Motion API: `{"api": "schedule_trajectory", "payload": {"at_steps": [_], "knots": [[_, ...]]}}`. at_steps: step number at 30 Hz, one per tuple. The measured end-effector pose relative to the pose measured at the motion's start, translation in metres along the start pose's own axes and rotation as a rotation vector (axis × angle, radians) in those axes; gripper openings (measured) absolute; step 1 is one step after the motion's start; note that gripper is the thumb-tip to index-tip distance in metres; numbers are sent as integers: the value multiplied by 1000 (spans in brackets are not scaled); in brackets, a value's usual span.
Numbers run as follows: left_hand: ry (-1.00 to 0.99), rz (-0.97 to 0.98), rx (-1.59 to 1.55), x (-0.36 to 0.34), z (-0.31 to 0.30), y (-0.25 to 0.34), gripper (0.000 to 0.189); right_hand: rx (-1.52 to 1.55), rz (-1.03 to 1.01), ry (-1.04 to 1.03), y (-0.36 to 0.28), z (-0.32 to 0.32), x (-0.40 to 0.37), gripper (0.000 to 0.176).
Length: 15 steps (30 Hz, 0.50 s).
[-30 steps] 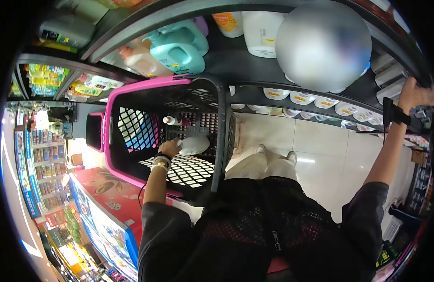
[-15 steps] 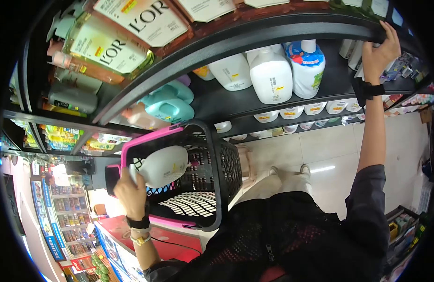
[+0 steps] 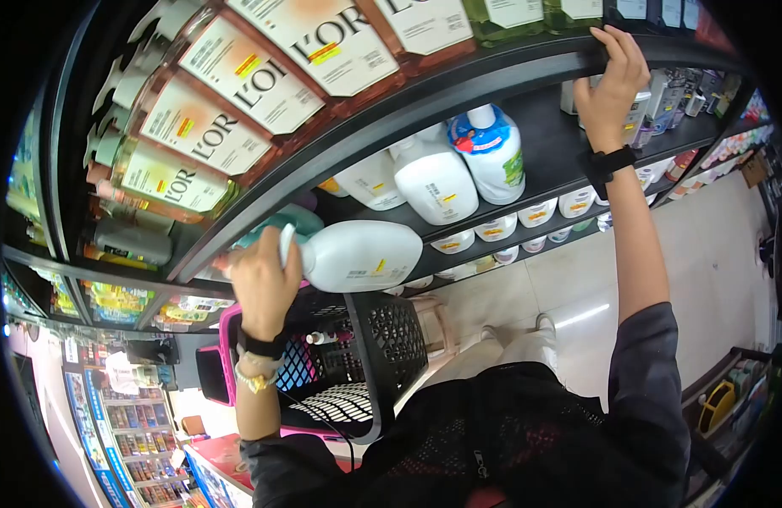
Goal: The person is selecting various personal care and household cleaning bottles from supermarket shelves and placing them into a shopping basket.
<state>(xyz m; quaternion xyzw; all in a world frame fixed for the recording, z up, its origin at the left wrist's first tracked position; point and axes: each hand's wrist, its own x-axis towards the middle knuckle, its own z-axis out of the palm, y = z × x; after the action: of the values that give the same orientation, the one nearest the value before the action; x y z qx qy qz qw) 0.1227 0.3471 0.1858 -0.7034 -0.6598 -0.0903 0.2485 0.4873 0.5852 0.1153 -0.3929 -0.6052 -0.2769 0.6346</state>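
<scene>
My left hand (image 3: 264,284) is closed around the neck and pump end of a large white pump bottle (image 3: 365,256). The bottle lies nearly sideways in the air, above the black shopping basket (image 3: 397,334) with pink trim and in front of the shelf. Inside the basket a small bottle with a white cap (image 3: 321,337) shows. My right hand (image 3: 613,89) rests on the front edge of the upper shelf (image 3: 475,85), fingers stretched over it and thumb apart, holding no item. White bottles (image 3: 437,186) and a white bottle with a blue label (image 3: 491,157) stand on the shelf below.
Large L'OR-labelled bottles (image 3: 268,72) line the upper shelf. Teal bottles (image 3: 293,222) stand partly behind my left hand. Small boxes (image 3: 662,97) sit at the right end of the middle shelf. A phone (image 3: 211,374) is at the basket's left side.
My left hand has lifted the white pump bottle out of the basket, up towards the shelf. The view has shifted; my right hand stays at the upper shelf edge.
</scene>
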Motion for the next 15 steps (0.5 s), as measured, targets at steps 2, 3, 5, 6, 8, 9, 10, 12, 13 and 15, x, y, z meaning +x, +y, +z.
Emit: {"api": "schedule_trajectory", "payload": {"at_steps": [2, 3, 5, 6, 8, 9, 10, 12, 13, 15], "knots": [[-4, 33, -28, 11, 26, 7, 19, -11, 7, 1, 1, 0, 0, 59], [-10, 47, -37, 16, 36, 8, 20, -9, 5, -3, 2, 0, 0, 59], [3, 97, 1, 25, 50, 9, 19, -15, 5, -10, 4, 2, -1, 59], [18, 138, 42, 29, 56, 9, 19, -7, -8, 9, 5, 4, -2, 59], [-15, 145, 83, 35, 70, 4, 19, -23, -30, 27, 12, 8, -5, 58], [-43, 146, 132, 36, 75, 2, 22, -22, -29, 22, 13, 11, -5, 58], [-82, 165, 161, 37, 81, 1, 26, -23, -37, 72, 13, 15, -5, 59], [-13, 217, 206, 43, 95, -5, 25, -63, -63, 119, 16, 23, -7, 58], [62, 276, 247, 44, 102, -9, 25, -57, -60, 121, 18, 25, -8, 58], [5, 180, 268, 48, 110, -10, 26, -56, -61, 153, 17, 29, -7, 57]]}}
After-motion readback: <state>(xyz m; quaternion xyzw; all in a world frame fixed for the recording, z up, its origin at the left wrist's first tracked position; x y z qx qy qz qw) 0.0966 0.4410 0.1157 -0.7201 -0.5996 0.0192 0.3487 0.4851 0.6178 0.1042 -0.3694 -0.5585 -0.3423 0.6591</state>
